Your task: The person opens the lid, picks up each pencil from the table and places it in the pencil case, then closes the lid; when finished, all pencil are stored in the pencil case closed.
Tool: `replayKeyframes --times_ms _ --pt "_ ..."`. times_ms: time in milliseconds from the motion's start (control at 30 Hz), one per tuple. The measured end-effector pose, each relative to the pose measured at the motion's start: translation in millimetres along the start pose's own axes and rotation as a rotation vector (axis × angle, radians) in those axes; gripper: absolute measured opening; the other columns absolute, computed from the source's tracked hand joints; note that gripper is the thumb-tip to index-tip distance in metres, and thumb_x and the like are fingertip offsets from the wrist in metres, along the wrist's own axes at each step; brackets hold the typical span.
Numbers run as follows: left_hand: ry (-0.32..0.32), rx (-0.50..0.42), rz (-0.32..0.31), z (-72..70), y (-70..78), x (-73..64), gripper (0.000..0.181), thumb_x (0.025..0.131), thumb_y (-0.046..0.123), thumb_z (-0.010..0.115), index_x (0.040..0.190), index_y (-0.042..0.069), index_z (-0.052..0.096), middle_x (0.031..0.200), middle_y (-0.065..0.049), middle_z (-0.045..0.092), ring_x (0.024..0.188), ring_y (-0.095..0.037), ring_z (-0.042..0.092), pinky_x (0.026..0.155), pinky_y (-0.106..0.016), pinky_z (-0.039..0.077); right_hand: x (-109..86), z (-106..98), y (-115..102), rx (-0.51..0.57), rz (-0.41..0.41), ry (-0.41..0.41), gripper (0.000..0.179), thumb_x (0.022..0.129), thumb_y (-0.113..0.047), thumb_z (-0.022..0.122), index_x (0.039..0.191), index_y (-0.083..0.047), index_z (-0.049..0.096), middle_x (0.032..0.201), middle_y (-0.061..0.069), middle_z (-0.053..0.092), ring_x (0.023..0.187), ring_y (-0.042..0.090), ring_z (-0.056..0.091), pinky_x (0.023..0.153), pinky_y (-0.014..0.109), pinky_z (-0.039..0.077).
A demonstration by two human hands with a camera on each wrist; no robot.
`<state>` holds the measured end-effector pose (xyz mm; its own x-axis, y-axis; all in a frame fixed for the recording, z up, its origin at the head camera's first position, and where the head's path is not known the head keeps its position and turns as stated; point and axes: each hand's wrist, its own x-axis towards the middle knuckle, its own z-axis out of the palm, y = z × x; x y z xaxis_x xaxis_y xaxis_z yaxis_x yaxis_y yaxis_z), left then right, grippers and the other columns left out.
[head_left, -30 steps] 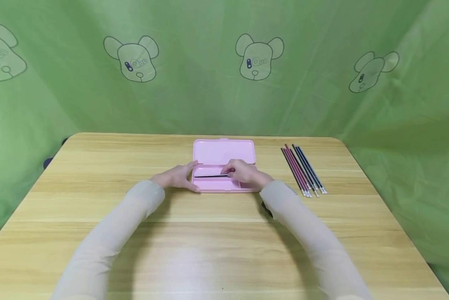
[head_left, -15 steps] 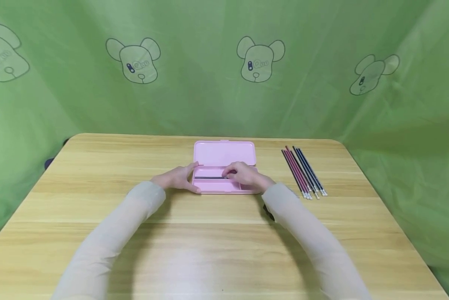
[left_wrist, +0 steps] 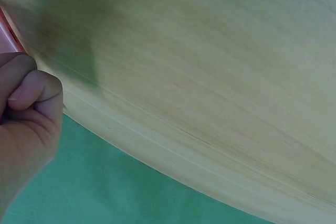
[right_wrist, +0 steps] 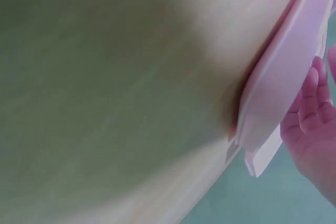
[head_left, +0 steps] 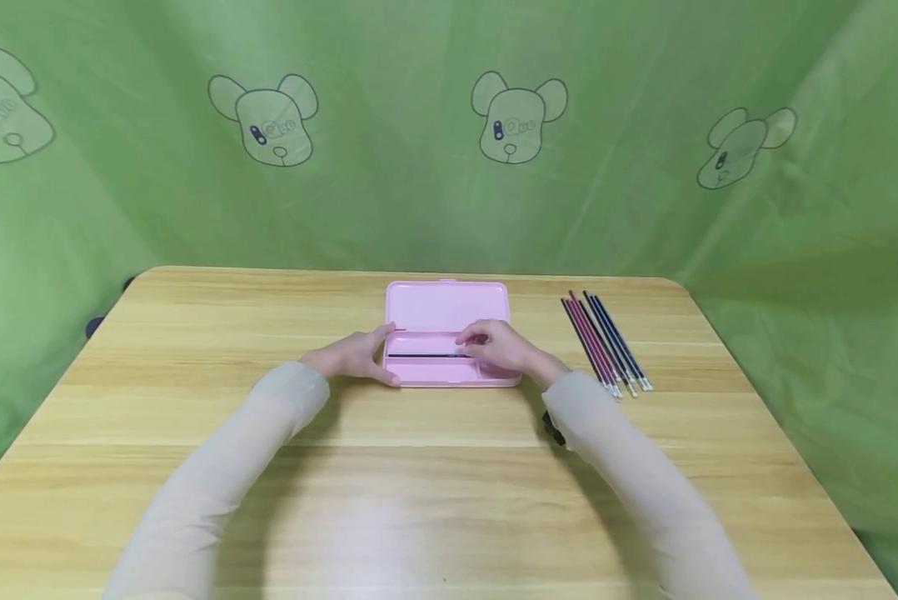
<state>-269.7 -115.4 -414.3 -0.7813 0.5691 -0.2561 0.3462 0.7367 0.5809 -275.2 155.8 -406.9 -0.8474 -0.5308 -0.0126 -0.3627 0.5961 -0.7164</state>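
Note:
A pink pencil case (head_left: 428, 373) lies with its lid (head_left: 447, 304) folded back near the table's far edge. Along its long compartment lies a dark pencil (head_left: 422, 356), whose right end is under or beside my right fingers. My left hand (head_left: 355, 354) holds the case's left end, thumb at the front corner and fingers at the back. My right hand (head_left: 505, 347) is over the case's right part, its fingers loosely bent above the pencil's end. In the right wrist view, the right fingers (right_wrist: 310, 93) reach inside past the case wall; I see nothing between them.
Several dark and maroon pencils (head_left: 606, 342) with white eraser ends lie side by side on the wooden table (head_left: 449, 483), right of the case. A green curtain (head_left: 389, 208) with bear heads hangs behind the table and at both sides.
The pencil, slightly tilted in my right hand earlier, now lies flat along the compartment. My right hand has shifted a little to the right. The left hand stays on the case.

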Motion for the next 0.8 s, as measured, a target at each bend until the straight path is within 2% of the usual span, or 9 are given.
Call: replayKeyframes --times_ms 267,533,800 --pt "-0.006 0.007 -0.007 -1.7 1.4 -1.0 0.104 0.074 0.039 0.073 0.145 0.000 0.009 0.143 -0.029 0.026 0.132 -0.037 0.028 0.111 -0.044 0.020 -11.5 -10.9 6.5 0.041 0.082 0.022 0.023 0.085 -0.003 0.058 0.106 0.004 0.063 0.099 0.016 0.060 0.089 0.023 0.052 0.081 0.031 0.045" --pt "-0.008 0.022 -0.002 -2.6 3.9 -1.3 0.104 0.075 0.039 0.073 0.145 -0.001 0.008 0.143 -0.029 0.025 0.131 -0.038 0.028 0.111 -0.043 0.020 -27.2 -24.1 17.7 0.045 0.074 0.071 0.024 0.085 -0.004 0.059 0.107 0.006 0.062 0.098 0.017 0.061 0.090 0.025 0.054 0.080 0.031 0.046" --pt "-0.010 0.031 0.004 -1.9 4.6 -0.8 0.104 0.075 0.039 0.072 0.144 -0.003 0.007 0.143 -0.029 0.024 0.131 -0.038 0.027 0.111 -0.043 0.019 -45.9 -40.2 29.1 0.010 0.120 0.152 0.028 0.085 -0.007 0.061 0.110 0.006 0.060 0.099 0.019 0.062 0.091 0.027 0.054 0.081 0.034 0.047"
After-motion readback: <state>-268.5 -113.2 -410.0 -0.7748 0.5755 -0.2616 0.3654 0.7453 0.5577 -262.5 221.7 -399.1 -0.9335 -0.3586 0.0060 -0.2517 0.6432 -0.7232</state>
